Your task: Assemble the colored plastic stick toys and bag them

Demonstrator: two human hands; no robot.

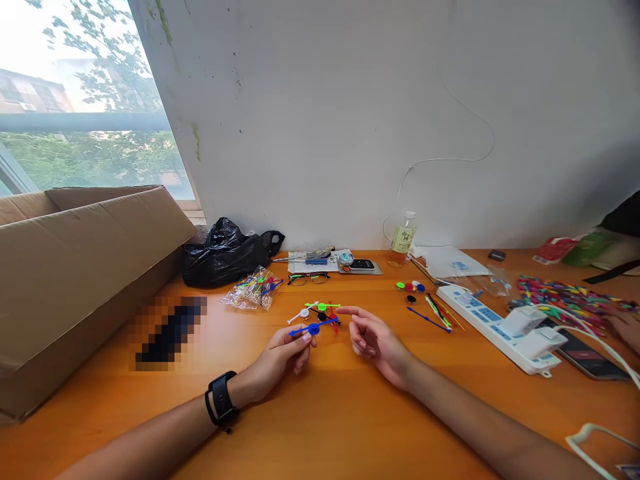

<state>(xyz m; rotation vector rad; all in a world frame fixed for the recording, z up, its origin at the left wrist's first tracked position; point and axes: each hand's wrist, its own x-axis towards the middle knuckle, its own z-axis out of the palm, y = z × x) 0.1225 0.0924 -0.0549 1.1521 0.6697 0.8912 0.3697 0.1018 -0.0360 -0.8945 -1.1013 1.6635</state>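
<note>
A blue arrow spinner with a round hub (313, 329) is pinched between the thumb and fingers of my left hand (287, 350), just above the table. My right hand (377, 340) is to its right, index finger stretched out near the arrow's end and the other fingers loosely curled. It appears to hold nothing; whether the fingertip touches a piece I cannot tell. Behind the blue spinner lie a white arrow spinner (304, 313), a green one (323, 307) and a black one (321, 316), with red parts partly hidden among them.
Loose arrows (430, 320) and round coloured pieces (410, 287) lie to the right, beside a power strip (493, 323). A cardboard box (90, 267) stands left. A clear bag of spinners (255, 288), glasses (309, 279) and a bottle (401, 241) are behind. Another person's hand (625, 327) touches a colourful pile.
</note>
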